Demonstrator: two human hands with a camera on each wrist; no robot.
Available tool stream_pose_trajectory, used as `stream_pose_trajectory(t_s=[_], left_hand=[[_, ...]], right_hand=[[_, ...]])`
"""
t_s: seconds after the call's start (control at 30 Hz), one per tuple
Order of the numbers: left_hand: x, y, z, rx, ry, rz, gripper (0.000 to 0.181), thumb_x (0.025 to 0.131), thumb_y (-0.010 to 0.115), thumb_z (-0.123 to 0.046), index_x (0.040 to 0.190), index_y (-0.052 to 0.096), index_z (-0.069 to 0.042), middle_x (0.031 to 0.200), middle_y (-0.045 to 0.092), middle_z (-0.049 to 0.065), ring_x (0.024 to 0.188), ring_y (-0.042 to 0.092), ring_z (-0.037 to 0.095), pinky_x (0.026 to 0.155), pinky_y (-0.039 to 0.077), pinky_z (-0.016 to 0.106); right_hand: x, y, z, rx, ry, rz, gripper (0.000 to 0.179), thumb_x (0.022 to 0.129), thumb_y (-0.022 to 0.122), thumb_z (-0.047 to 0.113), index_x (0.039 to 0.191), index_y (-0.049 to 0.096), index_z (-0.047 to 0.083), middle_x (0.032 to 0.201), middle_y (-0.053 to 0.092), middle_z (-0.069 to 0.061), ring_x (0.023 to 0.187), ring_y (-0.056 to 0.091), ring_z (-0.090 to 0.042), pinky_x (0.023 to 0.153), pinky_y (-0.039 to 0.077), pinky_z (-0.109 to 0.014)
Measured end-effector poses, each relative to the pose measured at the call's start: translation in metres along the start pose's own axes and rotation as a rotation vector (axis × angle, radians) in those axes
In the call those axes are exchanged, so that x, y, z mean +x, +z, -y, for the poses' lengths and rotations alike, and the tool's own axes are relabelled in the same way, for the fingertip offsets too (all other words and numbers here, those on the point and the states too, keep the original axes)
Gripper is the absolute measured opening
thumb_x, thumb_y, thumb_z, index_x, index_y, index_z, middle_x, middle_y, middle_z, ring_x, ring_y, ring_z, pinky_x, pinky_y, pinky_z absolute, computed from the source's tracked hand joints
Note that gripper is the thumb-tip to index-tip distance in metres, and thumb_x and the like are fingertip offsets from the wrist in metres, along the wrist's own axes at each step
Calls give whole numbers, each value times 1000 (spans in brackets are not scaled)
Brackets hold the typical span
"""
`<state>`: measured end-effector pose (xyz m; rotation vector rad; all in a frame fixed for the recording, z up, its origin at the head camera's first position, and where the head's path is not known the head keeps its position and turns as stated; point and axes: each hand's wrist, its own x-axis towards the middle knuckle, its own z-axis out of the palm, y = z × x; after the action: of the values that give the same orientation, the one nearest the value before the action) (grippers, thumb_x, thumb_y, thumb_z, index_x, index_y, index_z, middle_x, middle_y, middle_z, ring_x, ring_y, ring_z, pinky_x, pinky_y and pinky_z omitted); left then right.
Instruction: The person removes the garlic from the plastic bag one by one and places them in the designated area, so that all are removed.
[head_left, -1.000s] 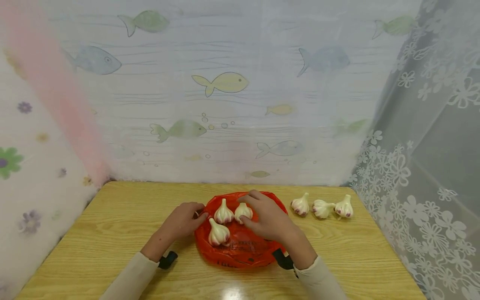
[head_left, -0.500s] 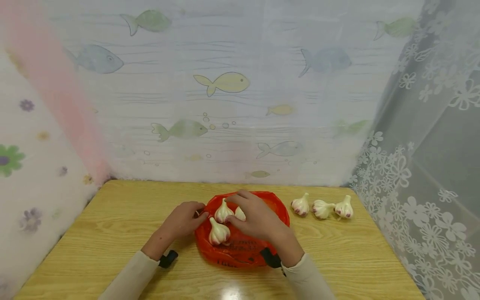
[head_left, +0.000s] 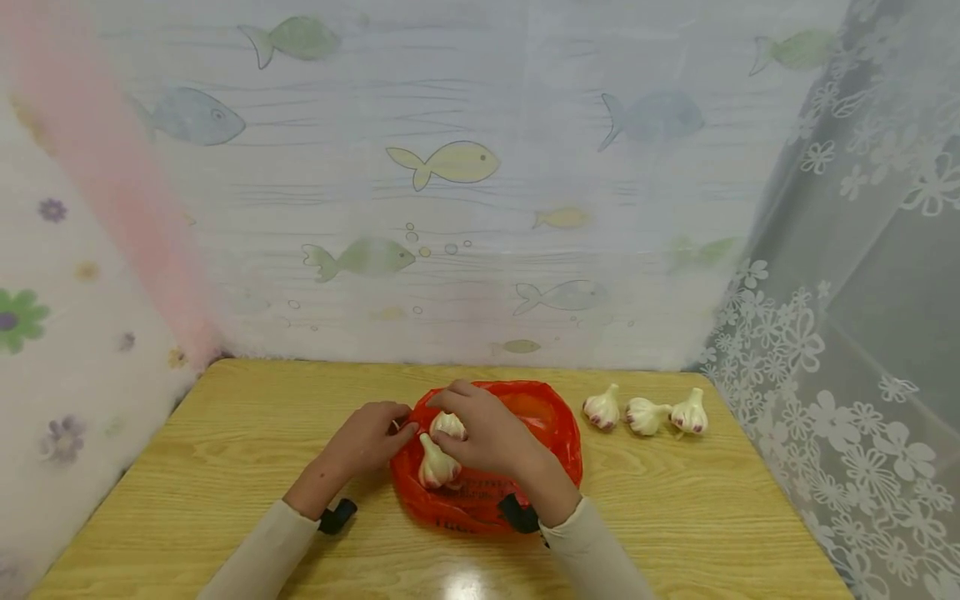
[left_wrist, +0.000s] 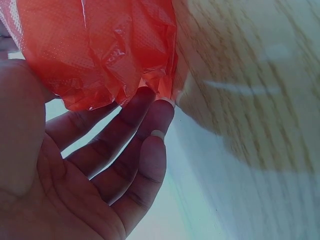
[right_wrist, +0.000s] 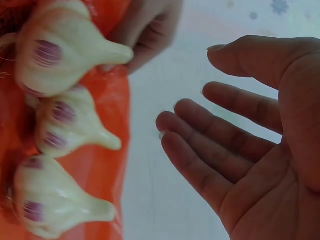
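Head view: left hand [head_left: 367,439] pinches the left rim of a red plastic bag [head_left: 551,421], spread wide on the wooden table [head_left: 262,417]. Right hand [head_left: 487,429] hovers over the bag, partly covering the garlic bulbs [head_left: 437,465] inside. Three more bulbs [head_left: 643,417] on the table, right of the bag. Left wrist view: fingertips [left_wrist: 162,112] at the bag's crumpled edge. Right wrist view: right hand's fingers extended, grasping nothing; three bulbs in a row on red plastic.
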<state>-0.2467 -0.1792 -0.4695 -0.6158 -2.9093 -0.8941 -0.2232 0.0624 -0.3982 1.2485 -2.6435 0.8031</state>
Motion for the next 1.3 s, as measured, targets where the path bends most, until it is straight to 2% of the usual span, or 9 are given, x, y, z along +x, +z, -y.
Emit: stream_pose_trajectory(t_s=[0.23, 0.57, 0.77, 1.0, 1.1, 1.23, 1.3], left_hand=[[0, 0, 0, 8, -7, 4, 9, 103, 69, -20, 97, 74, -18, 80, 65, -10, 68, 56, 8, 63, 50, 28], [-1, 0, -2, 17, -17, 10, 9, 103, 69, -21, 97, 74, -19, 80, 65, -11, 68, 56, 8, 63, 50, 28], [-2, -1, -2, 15, -1, 7, 8, 103, 69, -20, 97, 74, -18, 80, 65, -9, 67, 55, 9, 62, 50, 28], [-2, 0, 0, 23, 1, 4, 7, 103, 69, -19, 100, 76, -17, 81, 66, -10, 67, 56, 8, 62, 51, 28], [-2, 0, -1, 22, 0, 6, 8, 103, 69, -20, 100, 75, -16, 81, 65, -10, 68, 56, 8, 62, 50, 28], [-1, 0, -1, 27, 1, 7, 10, 103, 69, -20, 96, 74, -16, 79, 64, -9, 68, 55, 9, 62, 49, 29], [-1, 0, -1, 32, 1, 5, 11, 103, 69, -21, 95, 73, -17, 78, 63, -9, 67, 55, 9, 62, 48, 29]], right_hand=[[2, 9, -5, 1, 0, 33, 35, 100, 76, 21, 131, 70, 7, 128, 69, -8, 114, 66, -23, 100, 56, -35], [3, 20, -9, -21, 26, 95, 40, 99, 76, 22, 135, 67, 9, 124, 69, -6, 108, 65, -22, 94, 56, -29], [4, 25, -11, -16, 84, 153, 49, 95, 78, 20, 141, 63, 13, 126, 68, -3, 105, 62, -13, 97, 56, -34], [7, 30, -11, -5, 155, 242, 66, 87, 90, 27, 143, 58, 14, 112, 66, 6, 100, 59, -7, 93, 55, -26], [8, 33, -9, -17, 175, 266, 71, 86, 91, 28, 146, 56, 14, 116, 68, 6, 103, 61, -9, 97, 55, -28], [8, 38, -9, -52, 175, 281, 75, 85, 91, 29, 148, 54, 14, 127, 69, 3, 116, 63, -12, 105, 52, -31], [7, 39, -9, -68, 171, 285, 75, 84, 91, 30, 147, 54, 14, 127, 69, 4, 117, 63, -12, 106, 52, -31]])
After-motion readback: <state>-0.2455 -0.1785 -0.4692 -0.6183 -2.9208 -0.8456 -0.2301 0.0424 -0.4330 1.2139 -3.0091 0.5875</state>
